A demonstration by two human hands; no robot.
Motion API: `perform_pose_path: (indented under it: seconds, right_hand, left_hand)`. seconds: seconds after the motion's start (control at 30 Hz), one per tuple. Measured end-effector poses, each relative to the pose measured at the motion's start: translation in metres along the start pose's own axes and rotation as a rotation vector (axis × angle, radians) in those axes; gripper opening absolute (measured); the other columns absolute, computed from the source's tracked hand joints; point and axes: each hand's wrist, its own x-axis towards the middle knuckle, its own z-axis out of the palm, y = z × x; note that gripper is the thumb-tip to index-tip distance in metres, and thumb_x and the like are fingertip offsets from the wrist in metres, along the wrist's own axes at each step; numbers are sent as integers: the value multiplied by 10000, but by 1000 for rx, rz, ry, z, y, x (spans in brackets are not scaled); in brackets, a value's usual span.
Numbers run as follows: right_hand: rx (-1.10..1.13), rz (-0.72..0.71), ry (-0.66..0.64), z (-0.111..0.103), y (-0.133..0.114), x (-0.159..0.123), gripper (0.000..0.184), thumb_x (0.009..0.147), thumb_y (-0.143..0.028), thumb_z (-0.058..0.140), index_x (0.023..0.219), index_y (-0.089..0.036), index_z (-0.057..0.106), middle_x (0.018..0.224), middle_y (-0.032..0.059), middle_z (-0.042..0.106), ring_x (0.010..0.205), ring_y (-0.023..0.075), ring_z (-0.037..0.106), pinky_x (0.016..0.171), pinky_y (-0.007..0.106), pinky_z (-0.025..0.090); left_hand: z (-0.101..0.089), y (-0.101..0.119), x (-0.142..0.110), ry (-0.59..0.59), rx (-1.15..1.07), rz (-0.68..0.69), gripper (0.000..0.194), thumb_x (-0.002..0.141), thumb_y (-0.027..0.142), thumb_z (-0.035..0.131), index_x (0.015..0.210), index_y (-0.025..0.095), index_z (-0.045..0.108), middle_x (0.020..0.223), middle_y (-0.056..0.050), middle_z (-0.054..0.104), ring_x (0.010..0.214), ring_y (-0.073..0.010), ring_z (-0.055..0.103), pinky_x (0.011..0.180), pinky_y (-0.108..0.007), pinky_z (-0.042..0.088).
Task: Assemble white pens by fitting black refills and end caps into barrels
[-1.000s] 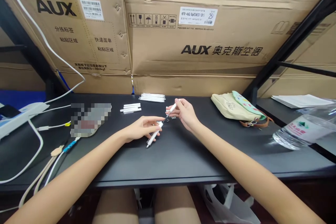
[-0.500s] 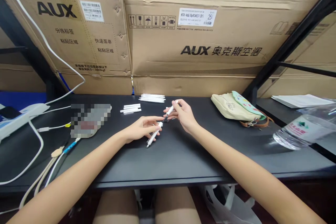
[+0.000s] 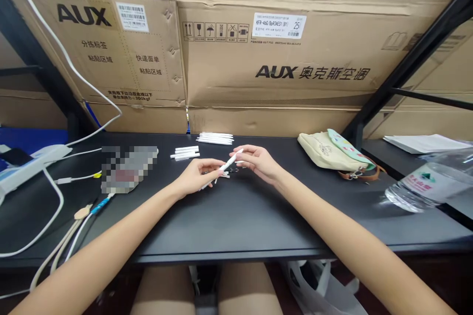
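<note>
Left hand (image 3: 195, 176) and right hand (image 3: 261, 163) are both pinching white pen (image 3: 229, 161); dark core is no longer showing, so halves are apparently joining.

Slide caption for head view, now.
Left hand holds a white pen, right hand at its far end, above black table.

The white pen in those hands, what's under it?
Small white and dark parts show on the black table below the white pen in this view. The left hand and right hand cover part of that spot, so I can't see what else lies there.
</note>
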Motion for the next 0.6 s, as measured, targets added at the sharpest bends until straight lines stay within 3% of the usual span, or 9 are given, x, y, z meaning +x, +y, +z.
perform_pose_path:
  seconds: [0.1,0.2,0.4,0.5,0.6]
  right_hand:
    - [-34,-21,23,-1,1,0,276,569,-305,804,746,-150,662,785,47,712,734,134,659,672,238,535]
    - [-145,-19,15,0,3,0,314,555,-356,809,626,-143,590,621,28,677,578,128,642,577,242,530]
    - [-399,-64,12,-1,5,-1,502,676,-540,671,456,-165,421,419,-1,562,324,75,492,360,188,385]
    - [-421,-98,13,0,4,-1,502,690,-538,660,455,-165,422,405,-6,548,317,70,482,355,182,371]
    - [-339,-108,26,0,3,0,408,625,-481,738,532,-153,514,487,12,614,403,100,563,424,206,454]
  left_hand:
    - [-1,0,0,-1,71,23,406,721,409,654,1021,137,677,808,-62,659,594,-96,513,507,-207,457]
    - [-2,-1,0,5,102,35,408,727,428,641,1008,136,686,830,-68,665,619,-108,529,515,-212,471]
    - [-2,-2,1,-19,128,75,400,755,441,609,1011,143,683,875,-69,662,677,-122,541,566,-228,508]
    - [-1,-3,2,-56,102,61,397,756,443,610,999,135,673,859,-66,655,702,-125,540,594,-234,514]
    - [-1,-4,3,-94,28,34,409,754,454,613,999,130,653,832,-60,635,678,-114,521,588,-243,519]
